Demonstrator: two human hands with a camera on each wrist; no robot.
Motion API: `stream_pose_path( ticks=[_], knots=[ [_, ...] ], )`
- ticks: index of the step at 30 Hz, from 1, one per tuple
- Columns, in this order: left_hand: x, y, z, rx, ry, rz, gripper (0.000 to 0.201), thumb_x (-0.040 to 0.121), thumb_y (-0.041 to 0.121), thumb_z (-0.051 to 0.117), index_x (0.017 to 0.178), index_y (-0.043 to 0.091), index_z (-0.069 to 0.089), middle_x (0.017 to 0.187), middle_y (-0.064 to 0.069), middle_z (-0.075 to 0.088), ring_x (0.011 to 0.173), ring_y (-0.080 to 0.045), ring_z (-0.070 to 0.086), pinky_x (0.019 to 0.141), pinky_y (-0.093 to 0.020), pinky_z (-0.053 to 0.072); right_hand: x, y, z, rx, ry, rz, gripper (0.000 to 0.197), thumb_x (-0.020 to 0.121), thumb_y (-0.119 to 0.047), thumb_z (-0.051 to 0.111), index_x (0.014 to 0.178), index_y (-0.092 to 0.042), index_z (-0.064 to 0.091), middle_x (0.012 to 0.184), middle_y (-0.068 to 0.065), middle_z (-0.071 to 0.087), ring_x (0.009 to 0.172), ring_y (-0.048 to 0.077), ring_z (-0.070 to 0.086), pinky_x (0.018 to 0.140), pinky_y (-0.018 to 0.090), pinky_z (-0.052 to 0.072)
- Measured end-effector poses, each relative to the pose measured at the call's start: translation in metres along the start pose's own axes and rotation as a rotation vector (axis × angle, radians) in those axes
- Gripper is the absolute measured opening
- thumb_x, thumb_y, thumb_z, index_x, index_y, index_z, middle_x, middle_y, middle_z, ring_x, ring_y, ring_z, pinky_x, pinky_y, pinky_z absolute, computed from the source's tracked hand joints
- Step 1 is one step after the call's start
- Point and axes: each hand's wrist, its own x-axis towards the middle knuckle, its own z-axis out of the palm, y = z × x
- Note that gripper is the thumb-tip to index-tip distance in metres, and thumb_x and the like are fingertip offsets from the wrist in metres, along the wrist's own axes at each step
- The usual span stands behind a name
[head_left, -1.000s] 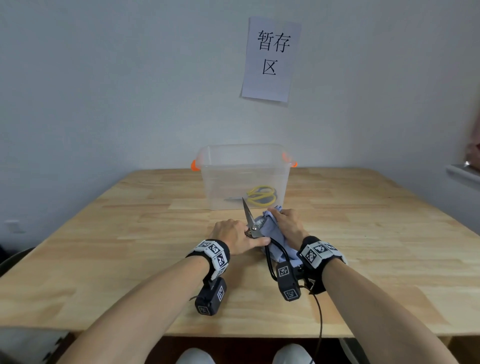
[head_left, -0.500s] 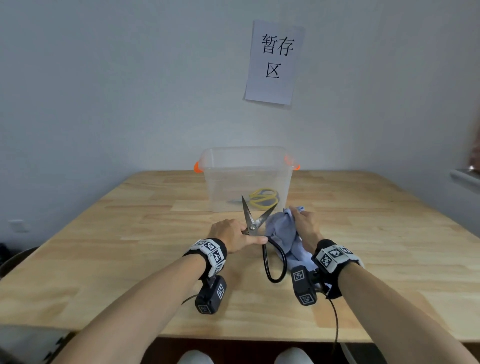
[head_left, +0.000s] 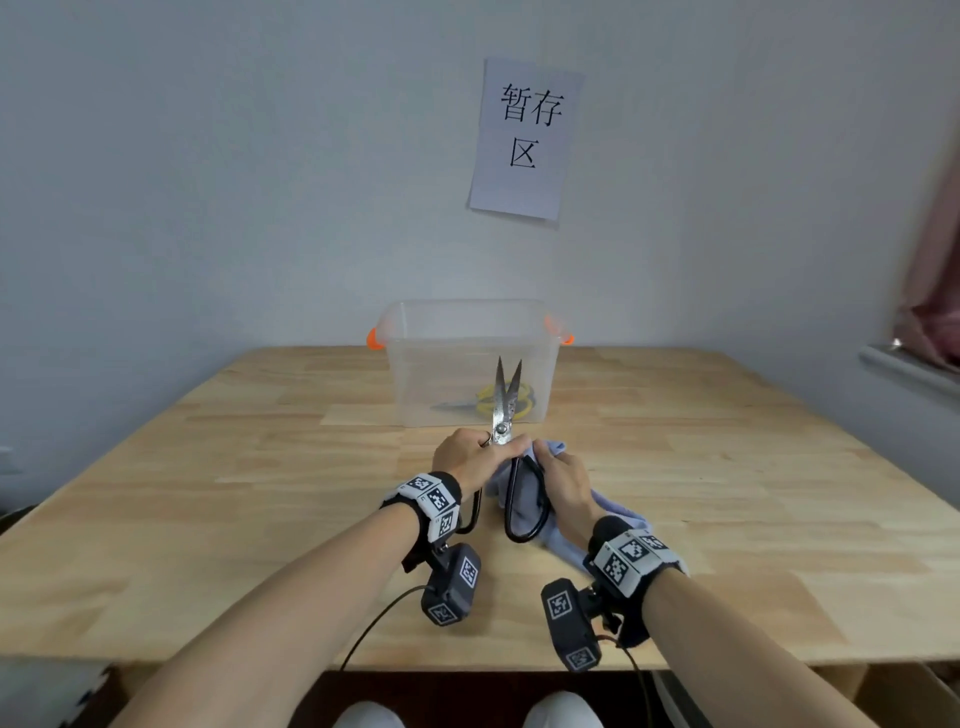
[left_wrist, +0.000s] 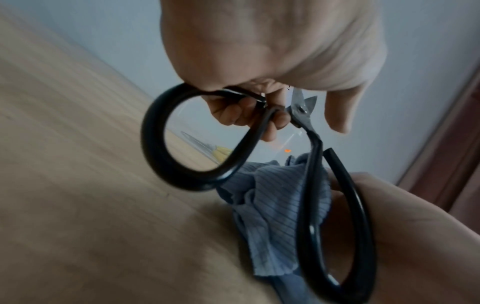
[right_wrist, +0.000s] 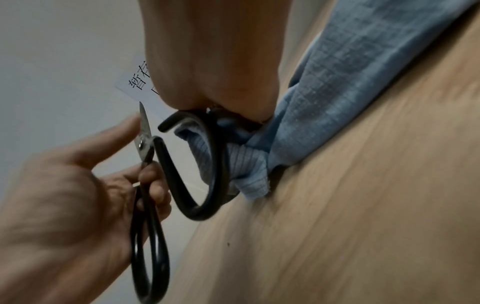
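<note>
Steel scissors (head_left: 505, 402) with big black loop handles stand over the wooden table (head_left: 208, 493), blades slightly parted and pointing away from me. My left hand (head_left: 480, 452) grips them just below the pivot, with its fingers curled round the left handle (left_wrist: 182, 139). My right hand (head_left: 548, 460) holds a crumpled blue cloth (head_left: 615, 506) pressed against the right handle loop (head_left: 524, 514). The right wrist view shows the cloth (right_wrist: 350, 82) bunched under my palm and wrapped against that loop (right_wrist: 207, 185). My right fingertips are hidden behind the cloth.
A clear plastic box (head_left: 441, 332) with orange latches stands just beyond the blades, with yellow-handled scissors (head_left: 531, 402) inside it. A paper sign (head_left: 524, 140) hangs on the wall. A ledge and a pink curtain (head_left: 930, 322) are at the far right.
The blades, spread wide and leaning left half a second ago, now stand nearly together and point straight away. My right hand has brought the cloth in from the right onto the right handle.
</note>
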Motion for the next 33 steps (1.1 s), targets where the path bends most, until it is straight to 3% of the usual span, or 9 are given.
stream_pose_path(
  ticks=[3, 7, 12, 16, 19, 21, 26, 30, 33],
  knots=[
    [0.0, 0.005, 0.008, -0.064, -0.007, -0.018, 0.066, 0.067, 0.072, 0.073, 0.051, 0.022, 0.032, 0.052, 0.003, 0.036, 0.053, -0.017, 0.037, 0.054, -0.029, 0.024, -0.006, 0.0, 0.004, 0.06, -0.007, 0.015, 0.031, 0.105, -0.017, 0.046, 0.101, 0.006, 0.067, 0.087, 0.017, 0.071, 0.077, 0.023, 0.069, 0.059, 0.024, 0.056],
    [-0.002, 0.007, 0.014, -0.053, -0.028, -0.052, 0.058, 0.064, 0.066, 0.078, 0.055, 0.02, 0.043, 0.054, 0.004, 0.041, 0.055, -0.017, 0.042, 0.053, -0.029, 0.025, -0.009, -0.002, 0.0, 0.046, -0.049, 0.082, 0.027, 0.104, -0.012, 0.044, 0.098, 0.004, 0.065, 0.079, 0.011, 0.068, 0.071, 0.017, 0.066, 0.05, 0.017, 0.05],
    [-0.007, 0.011, 0.015, -0.126, -0.029, -0.123, 0.044, 0.065, 0.047, 0.08, 0.043, 0.019, 0.054, 0.053, 0.004, 0.055, 0.058, -0.019, 0.052, 0.056, -0.027, 0.035, -0.005, 0.004, -0.001, 0.03, -0.064, 0.134, 0.025, 0.101, -0.015, 0.051, 0.097, 0.004, 0.066, 0.083, 0.013, 0.07, 0.074, 0.02, 0.067, 0.059, 0.025, 0.051],
    [-0.008, 0.023, 0.013, -0.341, -0.066, -0.187, 0.031, 0.051, 0.044, 0.071, 0.061, 0.015, 0.072, 0.068, -0.01, 0.065, 0.066, -0.024, 0.059, 0.066, -0.033, 0.044, -0.002, 0.002, 0.0, 0.045, -0.048, 0.171, 0.024, 0.1, -0.018, 0.057, 0.089, 0.002, 0.065, 0.077, 0.013, 0.067, 0.071, 0.023, 0.064, 0.055, 0.026, 0.049],
    [-0.006, 0.035, 0.011, -0.471, -0.088, -0.211, 0.021, 0.065, 0.032, 0.066, 0.051, 0.016, 0.066, 0.073, -0.016, 0.063, 0.067, -0.026, 0.056, 0.069, -0.035, 0.043, -0.007, -0.004, 0.003, 0.077, -0.053, 0.178, 0.03, 0.1, -0.012, 0.054, 0.073, -0.002, 0.06, 0.063, 0.01, 0.064, 0.06, 0.021, 0.063, 0.052, 0.027, 0.048],
    [-0.003, 0.039, 0.01, -0.531, -0.109, -0.248, 0.019, 0.057, 0.034, 0.063, 0.051, 0.015, 0.061, 0.078, -0.019, 0.061, 0.063, -0.026, 0.054, 0.067, -0.036, 0.043, -0.008, -0.003, 0.006, 0.136, -0.061, 0.174, 0.03, 0.102, -0.011, 0.051, 0.074, -0.002, 0.058, 0.059, 0.007, 0.065, 0.052, 0.017, 0.064, 0.048, 0.024, 0.05],
    [-0.012, 0.05, 0.005, -0.709, -0.109, -0.295, 0.031, 0.077, 0.016, 0.051, 0.048, 0.017, 0.041, 0.05, 0.0, 0.038, 0.042, -0.014, 0.039, 0.047, -0.025, 0.032, 0.005, 0.003, 0.017, 0.157, -0.012, 0.189, 0.032, 0.098, -0.029, 0.056, 0.099, 0.002, 0.063, 0.093, 0.027, 0.067, 0.089, 0.042, 0.068, 0.084, 0.054, 0.057],
    [-0.011, 0.047, 0.004, -0.828, -0.095, -0.27, 0.028, 0.08, 0.008, 0.041, 0.057, 0.02, 0.031, 0.059, -0.005, 0.028, 0.046, -0.014, 0.033, 0.048, -0.022, 0.03, 0.003, -0.002, 0.022, 0.132, 0.016, 0.217, 0.035, 0.104, -0.028, 0.046, 0.103, 0.003, 0.062, 0.09, 0.022, 0.066, 0.087, 0.034, 0.065, 0.078, 0.044, 0.055],
    [-0.008, 0.04, 0.003, -0.898, -0.154, -0.29, 0.02, 0.061, 0.013, 0.048, 0.061, 0.02, 0.03, 0.065, -0.006, 0.035, 0.053, -0.017, 0.038, 0.057, -0.026, 0.033, 0.004, -0.002, 0.025, 0.072, 0.075, 0.21, 0.033, 0.105, -0.023, 0.045, 0.086, -0.002, 0.061, 0.082, 0.017, 0.063, 0.085, 0.033, 0.064, 0.082, 0.044, 0.053]
  ],
)
